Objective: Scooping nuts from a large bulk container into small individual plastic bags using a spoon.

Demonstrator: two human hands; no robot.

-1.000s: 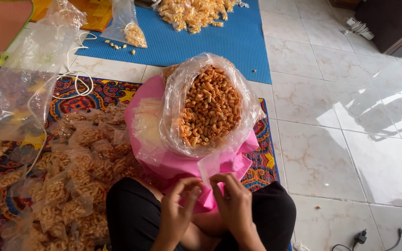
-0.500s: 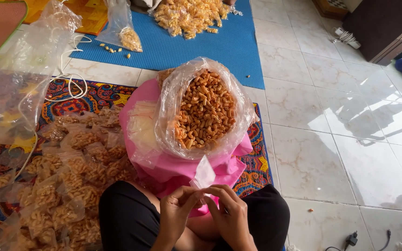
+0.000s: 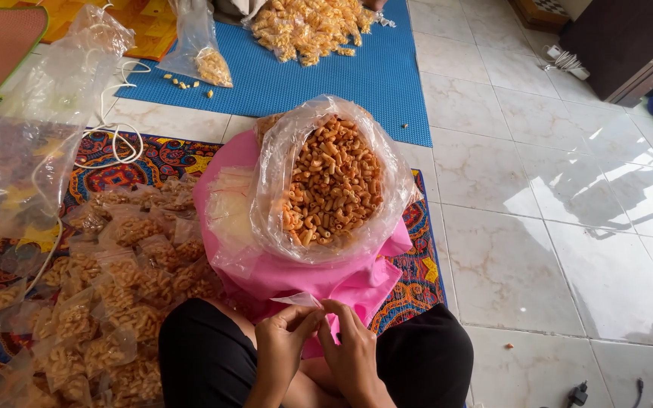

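1. While the person sits cross-legged, small filled snack packets [image 3: 107, 302] lie heaped at nine o'clock from the lap.
2. At six o'clock, the left hand [image 3: 281, 349] pinches a small clear plastic bag [image 3: 298, 300] between thumb and fingertips.
3. Touching it, the right hand [image 3: 353, 351] closes its fingers on the same bag.
4. At twelve o'clock from the hands stands the big open sack of orange snacks [image 3: 332, 185] in pink wrapping [image 3: 326, 279].
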